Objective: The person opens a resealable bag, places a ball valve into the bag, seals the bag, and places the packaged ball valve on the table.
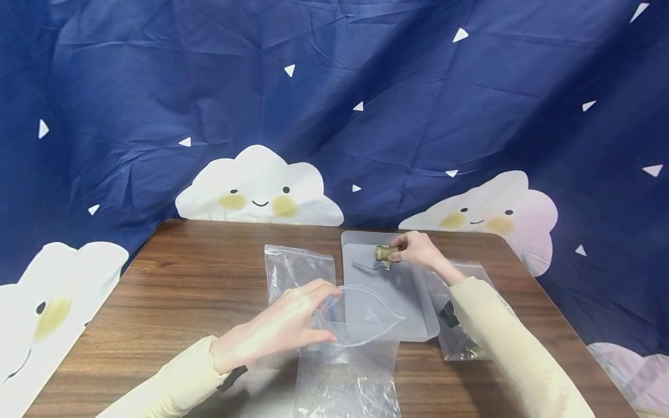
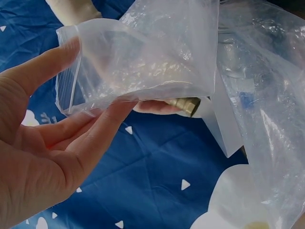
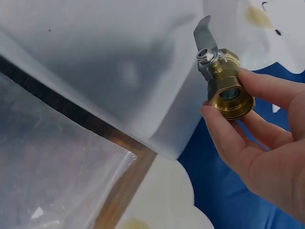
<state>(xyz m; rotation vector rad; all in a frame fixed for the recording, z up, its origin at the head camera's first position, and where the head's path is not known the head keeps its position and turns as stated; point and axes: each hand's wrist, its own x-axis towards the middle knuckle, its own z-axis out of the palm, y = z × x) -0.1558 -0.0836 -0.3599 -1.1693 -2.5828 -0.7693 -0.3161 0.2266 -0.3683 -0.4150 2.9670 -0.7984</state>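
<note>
My left hand [image 1: 284,322] holds a clear zip-lock bag [image 1: 347,383] by its mouth, which gapes wide. In the left wrist view, the thumb lies at one side of the bag's zip strip and the fingers at the other. Over the grey tray [image 1: 360,316], my right hand [image 1: 418,251] grips a brass ball valve [image 1: 385,253] between thumb and fingers. The right wrist view shows the valve's threaded opening [image 3: 233,102] and its flat metal lever [image 3: 204,34]. No contact shows between the valve and the bag.
A flat clear bag [image 1: 298,267] lies left of the tray. On the right, partly behind the right sleeve, another clear bag [image 1: 462,342] has something dark in it. The brown wooden table [image 1: 198,278] ends at a blue curtain [image 1: 313,104] with clouds.
</note>
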